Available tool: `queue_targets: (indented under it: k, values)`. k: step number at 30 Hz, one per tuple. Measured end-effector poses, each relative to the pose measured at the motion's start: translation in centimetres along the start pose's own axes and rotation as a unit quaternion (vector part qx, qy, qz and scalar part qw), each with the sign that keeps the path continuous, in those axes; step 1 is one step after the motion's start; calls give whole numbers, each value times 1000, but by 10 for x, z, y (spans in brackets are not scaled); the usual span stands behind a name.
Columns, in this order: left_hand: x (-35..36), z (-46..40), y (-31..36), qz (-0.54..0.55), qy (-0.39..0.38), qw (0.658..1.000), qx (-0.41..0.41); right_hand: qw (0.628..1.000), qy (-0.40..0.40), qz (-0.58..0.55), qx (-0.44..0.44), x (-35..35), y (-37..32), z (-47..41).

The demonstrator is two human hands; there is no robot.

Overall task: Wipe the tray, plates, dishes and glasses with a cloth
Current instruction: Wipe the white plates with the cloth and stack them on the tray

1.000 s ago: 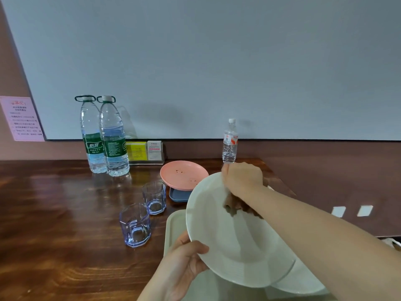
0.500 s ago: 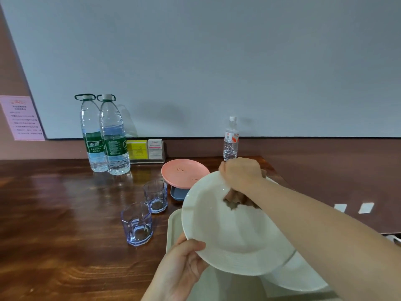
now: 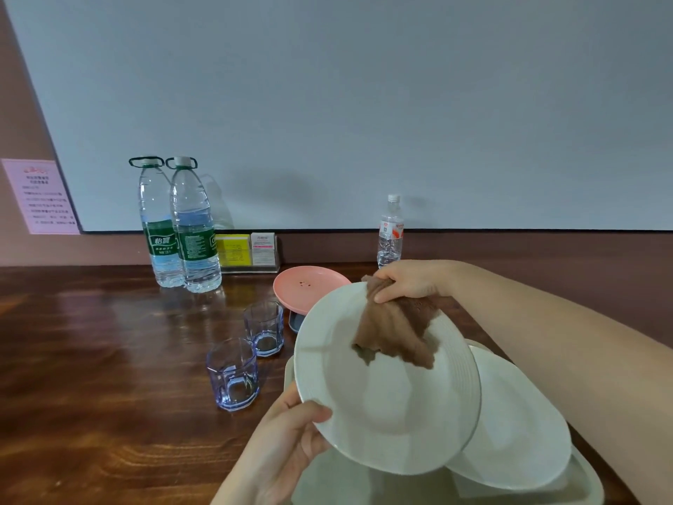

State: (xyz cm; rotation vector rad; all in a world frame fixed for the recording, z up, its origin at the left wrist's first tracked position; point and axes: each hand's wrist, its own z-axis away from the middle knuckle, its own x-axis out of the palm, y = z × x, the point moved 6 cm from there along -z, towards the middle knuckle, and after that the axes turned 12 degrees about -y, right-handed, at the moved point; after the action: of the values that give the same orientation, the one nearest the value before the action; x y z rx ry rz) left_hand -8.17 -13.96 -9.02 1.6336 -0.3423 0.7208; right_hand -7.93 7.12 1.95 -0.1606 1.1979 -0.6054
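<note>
The wooden table point(image 3: 91, 359) is dark, glossy and strongly grained, and everything else is placed from it. On its near right part lies one pale, smooth rectangular tray point(image 3: 582, 486) with rounded corners and a low raised rim. One round white plate point(image 3: 520, 431) lies flat in the tray. A second round white plate point(image 3: 386, 402), with fine concentric ridges on its rim, is held tilted above the tray and overlaps the flat one.

Two large clear plastic water bottles point(image 3: 195, 227) with green labels and loop handles stand side by side at the table's back edge, each partly filled with water. One small clear bottle point(image 3: 390, 231) with a red and white label stands further right along that edge. Between them sits a clear holder with a yellow card and a white card point(image 3: 247, 251).

One round pink dish point(image 3: 309, 286) with a few dark specks on it rests on a darker blue dish point(image 3: 296, 320), mid-table behind the held plate. Two faceted bluish glasses point(image 3: 233, 377) stand left of the tray, both showing only their thick bases inside.

The left hand point(image 3: 287, 442) grips the tilted plate's lower left rim, thumb curled over its face. The right hand point(image 3: 408, 282) pinches one soft, crumpled brown cloth point(image 3: 397, 329) at the plate's upper rim; the cloth hangs down across the plate's face.
</note>
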Motion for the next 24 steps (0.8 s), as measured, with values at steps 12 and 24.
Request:
queue_targets:
  k: [12, 24]
  values:
    - [-4, 2, -14, 68, -8, 997, -22, 993, -52, -99, 31, 5, 15, -1]
    - [-7, 0, 16, 72, 108, 981, 143, 734, 182, -654, 15, 116, 50, 34]
